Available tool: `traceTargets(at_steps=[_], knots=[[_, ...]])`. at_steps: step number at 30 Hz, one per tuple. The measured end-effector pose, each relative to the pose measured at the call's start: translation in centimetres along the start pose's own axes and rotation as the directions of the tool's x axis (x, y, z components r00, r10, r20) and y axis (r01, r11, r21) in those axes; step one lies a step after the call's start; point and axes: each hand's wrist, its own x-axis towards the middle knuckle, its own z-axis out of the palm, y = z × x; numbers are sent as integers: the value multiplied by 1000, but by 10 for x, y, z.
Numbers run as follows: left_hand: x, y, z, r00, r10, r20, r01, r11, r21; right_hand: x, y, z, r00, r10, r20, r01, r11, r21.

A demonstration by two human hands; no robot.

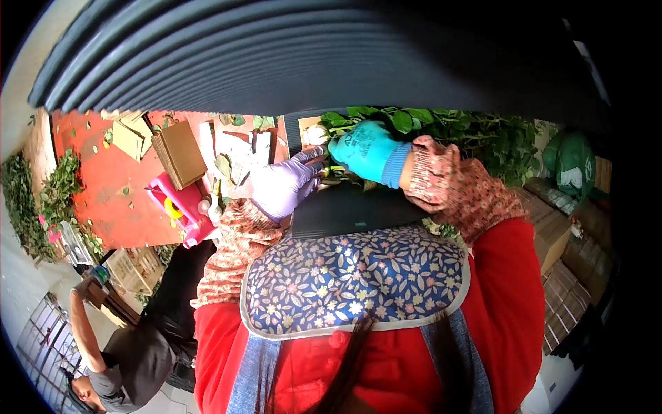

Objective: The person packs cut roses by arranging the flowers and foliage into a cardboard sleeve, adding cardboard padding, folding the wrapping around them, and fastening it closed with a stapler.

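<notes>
My right hand (pixel 369 153), in a teal glove with a blue cuff, is closed around leafy flower stems (pixel 476 134). The stems and dark green leaves stretch off to the right. A pale flower head (pixel 315 135), perhaps a rose, sits just left of the teal glove. Opposite it, my left hand (pixel 283 188) wears a lilac glove with darker fingertips. Its fingers are stretched and slightly apart, close to the flower head and stems; whether they touch is hard to tell. Beneath both hands lies a black ribbed surface (pixel 345 210).
A large black corrugated panel (pixel 227 62) spans the top. Left, a red tabletop (pixel 103 200) carries cardboard pieces (pixel 181 155), a pink holder (pixel 181 210), paper scraps and loose leaves. Another person (pixel 131 359) stands lower left. Boxes (pixel 545 228) and a green bag (pixel 572 165) are right.
</notes>
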Motion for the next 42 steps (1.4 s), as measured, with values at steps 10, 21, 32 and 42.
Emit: traceTargets(at_steps=[10,21,32,42], knots=[[6,8,0,942,-232,244,332,757,-562,13,11,6,955,189,-231,-215,972,-93],[-7,-13,8,999,23,-23,-28,976,-216,18,1,51,746,120,-655,-94,993,74],[8,-8,1,985,-172,32,169,982,82,76,-24,83,817,267,-512,-217,964,156],[5,4,-3,991,-132,-5,132,985,108,26,8,55,802,-69,-594,318,891,325]])
